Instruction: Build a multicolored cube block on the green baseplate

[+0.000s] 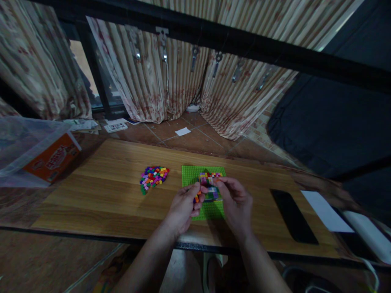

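Observation:
A green studded baseplate (190, 173) lies on the wooden table, with a block structure of many-coloured toy bricks (210, 194) built up on it. Curled over the plate's left side, my left hand (183, 205) is closed around a few small bricks (197, 197), orange and purple ones among them. From the right, my right hand (235, 199) reaches to the structure, thumb and forefinger pinched on a small orange brick (216, 181) at its upper right. Part of the structure is hidden behind my fingers.
Left of the plate lies a loose pile of coloured bricks (154, 177). A black phone-like slab (293, 215) rests on the table's right, near white paper (325, 211). At far left stands a clear plastic bin (27, 134) with an orange label. Curtains (183, 81) hang behind.

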`<move>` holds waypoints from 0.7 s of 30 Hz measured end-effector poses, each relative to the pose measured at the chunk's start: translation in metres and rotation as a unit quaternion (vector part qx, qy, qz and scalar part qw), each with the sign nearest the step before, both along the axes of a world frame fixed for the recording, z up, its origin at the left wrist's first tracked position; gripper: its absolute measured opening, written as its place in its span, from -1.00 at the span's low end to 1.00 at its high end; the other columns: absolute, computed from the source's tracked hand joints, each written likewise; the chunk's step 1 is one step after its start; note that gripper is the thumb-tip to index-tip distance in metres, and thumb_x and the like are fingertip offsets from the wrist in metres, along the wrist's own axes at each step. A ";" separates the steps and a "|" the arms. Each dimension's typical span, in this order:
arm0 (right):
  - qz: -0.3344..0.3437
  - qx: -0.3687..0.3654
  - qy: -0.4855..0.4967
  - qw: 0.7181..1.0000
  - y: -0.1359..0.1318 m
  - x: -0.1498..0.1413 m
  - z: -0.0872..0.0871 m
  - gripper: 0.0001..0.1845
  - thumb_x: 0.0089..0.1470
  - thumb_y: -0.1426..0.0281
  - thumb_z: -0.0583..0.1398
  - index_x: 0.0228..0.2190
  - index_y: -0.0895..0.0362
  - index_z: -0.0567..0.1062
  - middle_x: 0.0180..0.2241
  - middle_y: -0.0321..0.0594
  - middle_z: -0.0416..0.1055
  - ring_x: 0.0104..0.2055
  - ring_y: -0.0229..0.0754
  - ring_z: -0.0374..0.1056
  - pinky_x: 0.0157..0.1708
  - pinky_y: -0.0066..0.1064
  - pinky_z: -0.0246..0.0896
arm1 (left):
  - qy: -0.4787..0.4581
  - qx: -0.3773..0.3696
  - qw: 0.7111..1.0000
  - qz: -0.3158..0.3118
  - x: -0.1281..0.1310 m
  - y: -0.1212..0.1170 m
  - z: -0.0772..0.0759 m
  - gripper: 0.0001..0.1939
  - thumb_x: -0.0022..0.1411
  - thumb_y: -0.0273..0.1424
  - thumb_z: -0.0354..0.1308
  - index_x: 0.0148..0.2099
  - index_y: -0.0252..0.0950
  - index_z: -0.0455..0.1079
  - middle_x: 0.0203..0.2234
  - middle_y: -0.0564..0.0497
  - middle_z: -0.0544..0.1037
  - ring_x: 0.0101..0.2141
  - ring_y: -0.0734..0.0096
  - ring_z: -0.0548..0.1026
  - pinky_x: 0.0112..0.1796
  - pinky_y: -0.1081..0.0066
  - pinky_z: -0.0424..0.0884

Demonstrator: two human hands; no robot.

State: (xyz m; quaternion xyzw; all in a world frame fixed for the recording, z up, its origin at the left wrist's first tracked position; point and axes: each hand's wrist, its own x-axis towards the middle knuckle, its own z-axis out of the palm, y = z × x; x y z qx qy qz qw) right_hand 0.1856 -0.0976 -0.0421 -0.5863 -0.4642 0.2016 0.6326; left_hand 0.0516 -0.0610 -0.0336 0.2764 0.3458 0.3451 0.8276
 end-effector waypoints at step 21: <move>0.007 -0.016 -0.168 0.986 -0.003 0.030 -0.011 -0.87 0.08 0.37 0.22 -0.32 0.03 0.59 -0.29 -0.22 0.51 -0.25 -0.19 0.43 -0.25 -0.32 0.34 | 0.040 -0.003 0.998 0.048 0.001 0.003 -0.003 -0.78 0.09 -0.30 0.21 -0.34 -0.39 0.39 -0.59 0.13 0.27 -0.68 0.75 0.10 -0.68 0.61 -0.17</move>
